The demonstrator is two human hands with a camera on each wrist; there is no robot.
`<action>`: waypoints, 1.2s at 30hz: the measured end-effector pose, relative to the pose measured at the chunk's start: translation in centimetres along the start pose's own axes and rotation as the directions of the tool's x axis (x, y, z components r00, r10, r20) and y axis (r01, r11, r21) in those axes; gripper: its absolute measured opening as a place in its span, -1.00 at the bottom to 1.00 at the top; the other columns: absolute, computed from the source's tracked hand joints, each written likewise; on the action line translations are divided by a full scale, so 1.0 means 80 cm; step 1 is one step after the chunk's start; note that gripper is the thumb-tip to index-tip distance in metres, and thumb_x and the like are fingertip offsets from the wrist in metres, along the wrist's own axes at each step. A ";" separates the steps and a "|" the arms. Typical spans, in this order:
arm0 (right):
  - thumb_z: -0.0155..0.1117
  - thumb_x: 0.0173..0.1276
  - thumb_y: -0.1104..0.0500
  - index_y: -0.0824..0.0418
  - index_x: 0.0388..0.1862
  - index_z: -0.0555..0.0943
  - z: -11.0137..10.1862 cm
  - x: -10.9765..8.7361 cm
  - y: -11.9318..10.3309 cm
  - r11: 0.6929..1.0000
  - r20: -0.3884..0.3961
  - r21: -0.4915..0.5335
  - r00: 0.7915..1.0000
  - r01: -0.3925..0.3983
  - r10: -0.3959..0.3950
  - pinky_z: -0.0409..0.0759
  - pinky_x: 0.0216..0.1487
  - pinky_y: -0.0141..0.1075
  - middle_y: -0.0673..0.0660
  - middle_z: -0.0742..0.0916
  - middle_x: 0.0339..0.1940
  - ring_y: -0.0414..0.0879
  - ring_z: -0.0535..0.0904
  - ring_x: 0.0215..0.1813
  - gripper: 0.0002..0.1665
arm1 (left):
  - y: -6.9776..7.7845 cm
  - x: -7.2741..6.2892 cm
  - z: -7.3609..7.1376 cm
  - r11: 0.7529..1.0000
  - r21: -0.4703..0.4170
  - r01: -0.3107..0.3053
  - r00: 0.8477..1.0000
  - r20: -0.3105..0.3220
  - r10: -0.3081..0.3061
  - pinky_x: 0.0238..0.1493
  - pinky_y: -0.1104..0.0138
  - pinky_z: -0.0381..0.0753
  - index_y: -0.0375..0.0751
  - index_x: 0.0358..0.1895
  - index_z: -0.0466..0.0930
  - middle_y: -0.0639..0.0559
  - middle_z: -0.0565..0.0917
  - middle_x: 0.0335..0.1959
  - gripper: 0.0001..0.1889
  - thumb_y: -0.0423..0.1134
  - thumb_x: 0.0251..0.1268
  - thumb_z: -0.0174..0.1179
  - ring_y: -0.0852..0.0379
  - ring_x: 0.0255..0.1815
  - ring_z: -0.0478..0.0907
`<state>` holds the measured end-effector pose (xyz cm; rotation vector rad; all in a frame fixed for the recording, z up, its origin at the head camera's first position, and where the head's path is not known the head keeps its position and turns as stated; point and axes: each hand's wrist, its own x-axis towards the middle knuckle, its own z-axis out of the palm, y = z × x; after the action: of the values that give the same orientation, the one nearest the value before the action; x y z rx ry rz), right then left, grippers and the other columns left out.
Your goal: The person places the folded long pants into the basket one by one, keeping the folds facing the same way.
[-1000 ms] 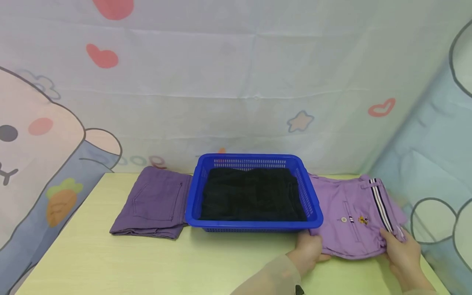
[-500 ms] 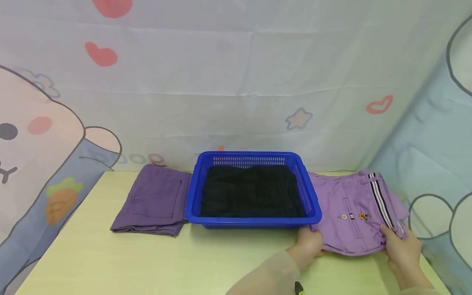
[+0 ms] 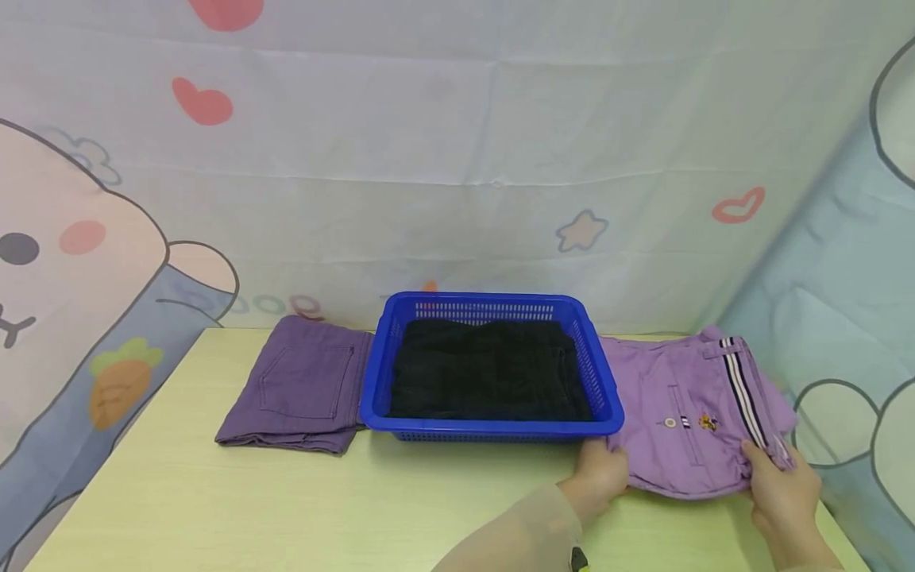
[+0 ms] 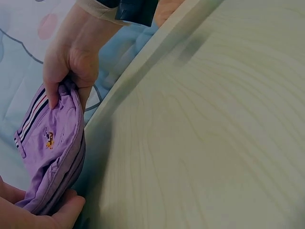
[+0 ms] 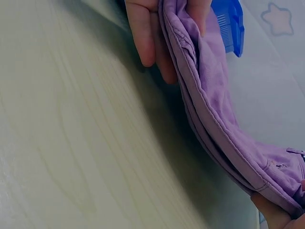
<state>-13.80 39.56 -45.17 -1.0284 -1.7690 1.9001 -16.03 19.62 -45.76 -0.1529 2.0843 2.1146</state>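
Observation:
Folded lilac pants [image 3: 686,429] with a striped side band, a button and a small embroidered emblem lie at the right of the table. My left hand [image 3: 599,474] grips their near left corner, just below the basket's front right corner. At the near right corner my right hand [image 3: 785,486] holds them, thumb on top and fingers underneath. In the right wrist view the layered near edge of the pants [image 5: 209,114] is off the tabletop, with a shadow below. The left wrist view shows both hands gripping this edge; the far side is partly hidden by the basket.
A blue plastic basket [image 3: 493,430] stands mid-table, holding folded black clothing [image 3: 489,369]. To its left lie folded dark purple pants [image 3: 303,385] with a patch pocket. A printed cloth backdrop [image 3: 400,159] hangs behind the pale wooden table [image 3: 286,508].
The left hand's fingertips, which showed under the lilac pants' near edge a second ago, are now tucked out of sight. The basket and the dark purple pants stay in place.

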 end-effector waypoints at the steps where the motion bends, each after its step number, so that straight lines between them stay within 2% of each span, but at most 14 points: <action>1: 0.29 0.26 0.17 -0.04 -0.26 0.50 0.000 0.000 0.000 1.000 0.001 0.012 1.000 -0.001 0.001 0.55 -0.54 -0.48 -0.27 0.55 -0.54 -0.38 0.47 -0.50 -0.84 | 0.000 0.000 0.000 1.000 0.016 -0.013 1.000 0.000 0.013 -0.01 0.14 0.52 -0.33 -0.04 0.49 -0.09 0.53 -0.09 -0.72 -0.50 0.17 -0.03 0.01 -0.04 0.45; 2: 0.29 0.25 0.17 -0.05 -0.27 0.50 -0.001 0.000 0.000 1.000 0.000 0.023 1.000 -0.003 0.003 0.56 -0.52 -0.49 -0.27 0.55 -0.54 -0.39 0.48 -0.49 -0.84 | 0.001 0.000 0.000 0.999 0.039 -0.028 1.000 0.002 0.028 0.11 0.13 0.47 -0.34 -0.01 0.48 -0.11 0.54 -0.05 -0.70 -0.50 0.17 -0.03 0.00 0.02 0.45; 4: 0.29 0.25 0.18 -0.07 -0.30 0.51 -0.001 -0.001 0.000 0.999 -0.002 0.035 1.000 -0.005 0.005 0.57 -0.51 -0.50 -0.27 0.55 -0.53 -0.40 0.49 -0.49 -0.84 | 0.002 -0.001 0.001 0.998 0.053 -0.040 0.999 0.009 0.040 0.21 0.07 0.42 -0.35 0.11 0.45 -0.16 0.54 0.06 -0.62 -0.50 0.19 -0.02 -0.05 0.13 0.45; 7: 0.29 0.26 0.18 -0.08 -0.30 0.51 -0.002 -0.001 0.000 0.999 0.001 0.042 1.000 -0.010 0.010 0.59 -0.50 -0.50 -0.27 0.56 -0.54 -0.40 0.50 -0.49 -0.84 | 0.003 -0.001 0.001 0.997 0.069 -0.043 0.999 0.018 0.042 0.27 0.03 0.38 -0.35 0.22 0.39 -0.24 0.51 0.15 -0.55 -0.49 0.20 -0.01 -0.13 0.22 0.42; 15: 0.29 0.25 0.18 -0.09 -0.29 0.50 -0.004 -0.006 -0.003 0.996 -0.005 0.076 0.999 -0.038 0.039 0.61 -0.53 -0.45 -0.25 0.58 -0.58 -0.36 0.53 -0.55 -0.82 | 0.008 -0.004 0.000 0.992 0.109 -0.061 0.998 0.034 0.058 0.24 0.08 0.42 -0.30 0.19 0.45 -0.21 0.55 0.12 -0.56 -0.47 0.20 0.00 -0.08 0.19 0.45; 21: 0.31 0.22 0.22 -0.13 -0.43 0.53 -0.006 -0.008 -0.002 0.989 -0.016 0.140 0.999 -0.040 0.043 0.61 -0.56 -0.42 -0.21 0.60 -0.60 -0.33 0.55 -0.58 -0.78 | 0.011 -0.005 0.001 0.991 0.117 -0.070 0.997 0.044 0.066 0.30 0.04 0.35 -0.30 0.25 0.40 -0.24 0.50 0.19 -0.53 -0.46 0.23 0.01 -0.10 0.26 0.39; 23: 0.33 0.21 0.22 -0.13 -0.41 0.54 -0.007 -0.006 -0.001 0.988 -0.017 0.148 0.999 -0.040 0.043 0.62 -0.56 -0.42 -0.21 0.60 -0.61 -0.33 0.56 -0.59 -0.78 | 0.011 -0.006 0.001 0.990 0.127 -0.068 0.997 0.043 0.063 0.29 0.04 0.36 -0.30 0.25 0.40 -0.24 0.50 0.19 -0.53 -0.46 0.24 0.02 -0.10 0.25 0.39; 30: 0.34 0.21 0.18 -0.07 -0.16 0.53 -0.010 0.004 0.006 0.990 -0.018 0.138 0.999 -0.027 0.029 0.63 -0.53 -0.43 -0.24 0.61 -0.59 -0.36 0.56 -0.56 -0.74 | 0.015 -0.010 0.003 0.983 0.168 -0.072 0.997 0.046 0.065 0.21 0.08 0.45 -0.40 0.18 0.45 -0.25 0.55 0.14 -0.59 -0.46 0.23 0.01 -0.04 0.16 0.47; 36: 0.34 0.21 0.20 -0.13 -0.27 0.55 -0.009 -0.003 0.000 0.986 -0.016 0.164 0.999 -0.032 0.036 0.62 -0.54 -0.43 -0.23 0.62 -0.59 -0.35 0.55 -0.56 -0.78 | 0.018 -0.012 0.004 0.971 0.225 -0.082 0.996 0.054 0.072 0.16 0.15 0.51 -0.41 0.10 0.51 -0.22 0.61 0.04 -0.65 -0.44 0.24 0.04 -0.05 0.12 0.52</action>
<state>-13.14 39.86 -45.08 -1.0193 -1.5639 2.0113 -15.35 19.87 -44.16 0.0062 2.3195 1.8806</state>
